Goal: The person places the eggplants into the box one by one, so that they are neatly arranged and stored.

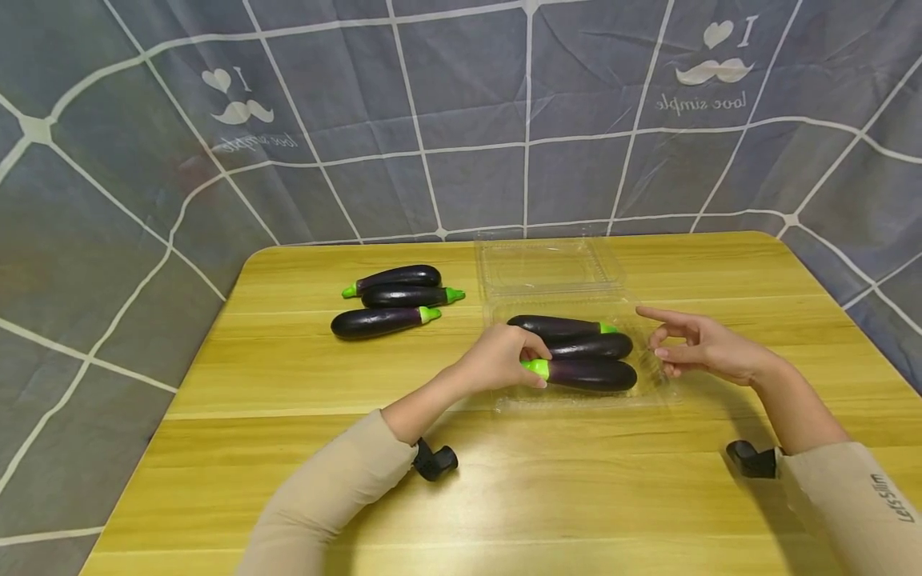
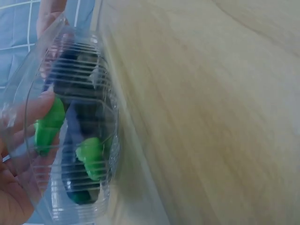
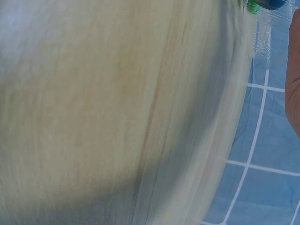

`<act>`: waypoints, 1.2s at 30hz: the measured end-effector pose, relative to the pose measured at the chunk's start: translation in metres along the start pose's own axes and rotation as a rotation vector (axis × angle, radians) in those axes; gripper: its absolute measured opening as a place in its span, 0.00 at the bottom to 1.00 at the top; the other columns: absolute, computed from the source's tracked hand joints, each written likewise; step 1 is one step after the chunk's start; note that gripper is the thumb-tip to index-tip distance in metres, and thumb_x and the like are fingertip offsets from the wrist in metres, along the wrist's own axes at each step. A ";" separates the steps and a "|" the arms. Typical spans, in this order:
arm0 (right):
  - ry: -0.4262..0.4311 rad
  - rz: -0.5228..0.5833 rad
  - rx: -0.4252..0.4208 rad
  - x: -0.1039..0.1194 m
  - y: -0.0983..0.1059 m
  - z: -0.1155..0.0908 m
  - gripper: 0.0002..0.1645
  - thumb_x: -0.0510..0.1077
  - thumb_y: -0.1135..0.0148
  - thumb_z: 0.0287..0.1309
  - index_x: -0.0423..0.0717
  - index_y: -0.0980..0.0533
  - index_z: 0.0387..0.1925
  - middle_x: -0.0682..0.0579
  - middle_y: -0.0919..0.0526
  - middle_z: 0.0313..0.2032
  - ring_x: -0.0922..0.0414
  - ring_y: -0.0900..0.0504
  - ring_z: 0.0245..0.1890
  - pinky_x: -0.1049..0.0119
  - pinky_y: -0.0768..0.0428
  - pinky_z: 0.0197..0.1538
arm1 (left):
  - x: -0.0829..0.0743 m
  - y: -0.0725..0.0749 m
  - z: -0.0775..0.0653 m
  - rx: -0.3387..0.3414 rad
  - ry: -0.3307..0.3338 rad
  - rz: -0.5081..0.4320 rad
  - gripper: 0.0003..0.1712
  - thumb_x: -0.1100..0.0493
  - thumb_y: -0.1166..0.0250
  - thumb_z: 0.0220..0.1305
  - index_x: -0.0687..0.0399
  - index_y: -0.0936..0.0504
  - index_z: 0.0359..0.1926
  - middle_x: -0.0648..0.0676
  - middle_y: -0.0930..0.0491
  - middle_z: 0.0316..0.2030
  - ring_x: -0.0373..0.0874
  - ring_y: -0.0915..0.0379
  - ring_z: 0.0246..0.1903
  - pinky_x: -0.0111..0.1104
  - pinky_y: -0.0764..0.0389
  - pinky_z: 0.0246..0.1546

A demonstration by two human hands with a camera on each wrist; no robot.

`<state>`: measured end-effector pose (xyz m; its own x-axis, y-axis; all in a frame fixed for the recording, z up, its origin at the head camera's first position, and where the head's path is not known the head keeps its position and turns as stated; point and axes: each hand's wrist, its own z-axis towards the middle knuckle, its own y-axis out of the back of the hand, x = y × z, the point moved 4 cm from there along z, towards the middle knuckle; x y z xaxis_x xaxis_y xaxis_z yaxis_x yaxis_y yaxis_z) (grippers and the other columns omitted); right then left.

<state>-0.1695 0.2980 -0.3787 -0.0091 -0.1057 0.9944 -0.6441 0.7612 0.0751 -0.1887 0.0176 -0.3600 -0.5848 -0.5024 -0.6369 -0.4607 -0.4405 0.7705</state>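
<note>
In the head view my left hand pinches the bright green stem end of a dark purple eggplant. This eggplant lies at the near side of a clear plastic clamshell box. Behind it in the box are a middle eggplant and a far eggplant, its stem to the right. The left wrist view looks through the ribbed box wall at the held green stem between finger and thumb. My right hand hovers by the box's right side, index finger extended, the others loosely bent, holding nothing.
The box's lid is folded open toward the back of the wooden table. To the left lie three more eggplants close together. A grey gridded curtain stands behind the table and along its sides.
</note>
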 end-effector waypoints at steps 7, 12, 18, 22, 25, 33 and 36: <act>0.006 0.014 0.009 0.002 0.000 0.001 0.39 0.27 0.54 0.64 0.39 0.57 0.72 0.45 0.28 0.41 0.60 0.22 0.29 0.65 0.20 0.33 | -0.002 -0.005 0.004 -0.010 -0.025 0.063 0.18 0.57 0.26 0.48 0.56 0.16 0.42 0.48 0.17 0.33 0.36 0.24 0.34 0.20 0.27 0.35; 0.008 0.016 0.017 0.002 0.001 0.000 0.39 0.27 0.54 0.64 0.40 0.56 0.72 0.46 0.28 0.41 0.59 0.22 0.29 0.65 0.20 0.33 | -0.004 -0.007 0.005 0.012 -0.012 0.127 0.19 0.55 0.26 0.48 0.53 0.16 0.42 0.46 0.18 0.31 0.34 0.26 0.32 0.21 0.28 0.33; 0.013 0.019 0.018 0.001 0.001 0.000 0.39 0.27 0.54 0.64 0.39 0.57 0.72 0.46 0.27 0.41 0.59 0.22 0.29 0.65 0.20 0.33 | -0.008 -0.010 0.004 0.071 0.011 0.176 0.20 0.53 0.27 0.49 0.52 0.17 0.45 0.45 0.19 0.32 0.34 0.26 0.32 0.21 0.28 0.31; 0.016 0.016 0.019 0.000 0.000 0.000 0.39 0.27 0.54 0.64 0.40 0.56 0.72 0.46 0.28 0.41 0.60 0.22 0.29 0.65 0.20 0.32 | -0.008 -0.012 0.003 0.115 0.023 0.215 0.22 0.52 0.27 0.49 0.51 0.18 0.46 0.45 0.19 0.33 0.33 0.26 0.32 0.22 0.28 0.29; 0.011 0.017 0.014 -0.001 0.000 0.001 0.40 0.27 0.54 0.63 0.41 0.56 0.72 0.46 0.28 0.41 0.60 0.22 0.29 0.65 0.20 0.32 | -0.007 -0.013 0.003 0.140 0.021 0.231 0.21 0.52 0.27 0.49 0.50 0.18 0.46 0.45 0.19 0.34 0.33 0.25 0.33 0.22 0.28 0.29; 0.005 0.009 0.012 -0.002 -0.001 0.001 0.40 0.27 0.53 0.63 0.41 0.56 0.72 0.46 0.28 0.40 0.60 0.22 0.29 0.65 0.20 0.32 | -0.007 -0.008 0.001 0.132 -0.022 0.148 0.19 0.55 0.27 0.50 0.53 0.17 0.45 0.48 0.18 0.35 0.35 0.25 0.34 0.20 0.27 0.33; 0.010 0.008 0.016 -0.001 -0.001 0.001 0.39 0.27 0.54 0.64 0.44 0.54 0.72 0.46 0.28 0.40 0.60 0.23 0.28 0.65 0.20 0.32 | -0.007 -0.003 -0.001 0.102 -0.039 0.080 0.18 0.58 0.27 0.50 0.55 0.17 0.44 0.49 0.18 0.34 0.36 0.25 0.34 0.20 0.27 0.34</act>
<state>-0.1699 0.2969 -0.3796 -0.0067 -0.0930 0.9956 -0.6565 0.7514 0.0658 -0.1825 0.0222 -0.3582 -0.6468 -0.5026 -0.5737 -0.4761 -0.3216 0.8185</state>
